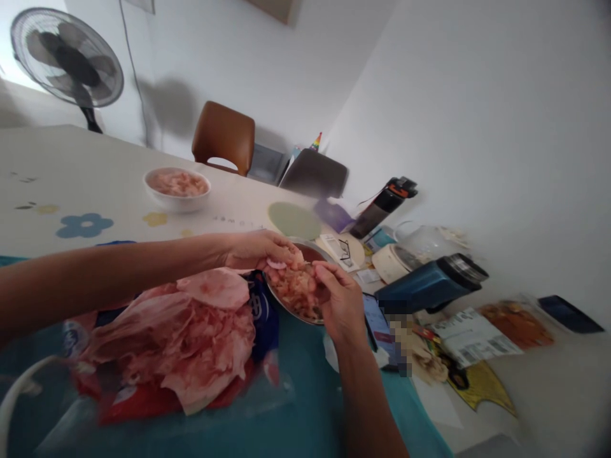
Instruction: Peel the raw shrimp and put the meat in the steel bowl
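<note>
Your left hand [260,250] is over the metal bowl [312,252], fingers closed on a pale pink piece [296,257]. Your right hand [341,299] meets it from the other side, thumb and fingertips close together at the piece's edge; cannot tell whether they pinch a scrap of it. Two hands facing like this probably let one steady while the other picks.

Both work above the bowl's mouth, likely so that bits drop among the pink shreds [291,286] inside and not on the teal mat [305,381].

Larger pink heap [191,337] lies beside the bowl, under your left forearm, spread on a printed plastic bag [267,318]. The bag seems to serve as a liner, keeping wet flesh off the mat.

White bowl [179,205] of pink pieces stands farther up the bench [109,168], well apart from your hands, perhaps to keep that portion separate.

Phone [375,315] lies just beyond your right wrist, screen up; a blue bottle [417,286] lies past it, seemingly out of the working space.
</note>
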